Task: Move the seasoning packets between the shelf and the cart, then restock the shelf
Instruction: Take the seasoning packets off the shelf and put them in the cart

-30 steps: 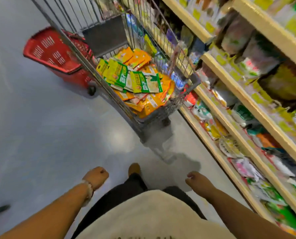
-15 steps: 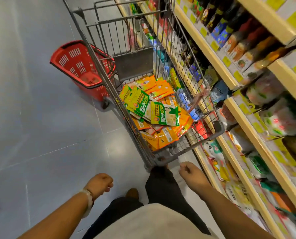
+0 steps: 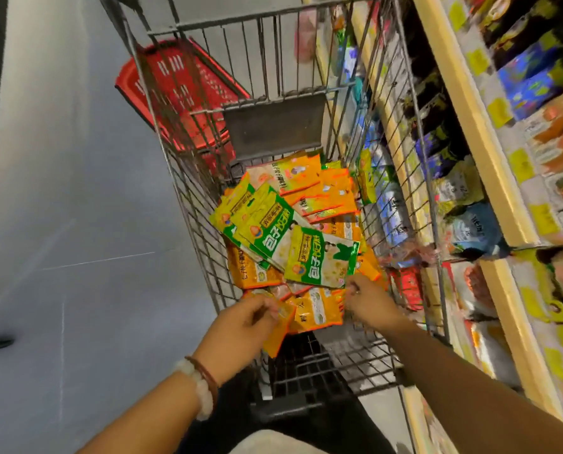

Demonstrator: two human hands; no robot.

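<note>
**Packets heaped just ahead of both hands in the cart**

The seasoning packets (image 3: 293,237) are piled in the cart (image 3: 188,204), the heap running away from the person along the basket's length — orange ones beneath, green-and-yellow ones fanned across the top with their long edges slanted toward the near right. The shelf (image 3: 470,132) to be restocked is set along the right side, just beyond the cart's wire wall.

The left hand (image 3: 241,322) is seen with fingers curled round the near corner of an orange packet (image 3: 281,326) at the front of the pile, which appears gripped and slightly lifted over the cart's near edge. The right hand (image 3: 370,301) is reached in at the pile's near right corner, its fingertips meeting the packets' edges; whether anything is pinched there cannot be told, the fingers being blurred.

The right hand is judged the nearer to the shelf, so any packet gathered would have to be carried rightward over the wire wall — the left hand's load would be passed across or swung farther. A red basket (image 3: 175,90) is set beyond the cart's left wall.
</note>
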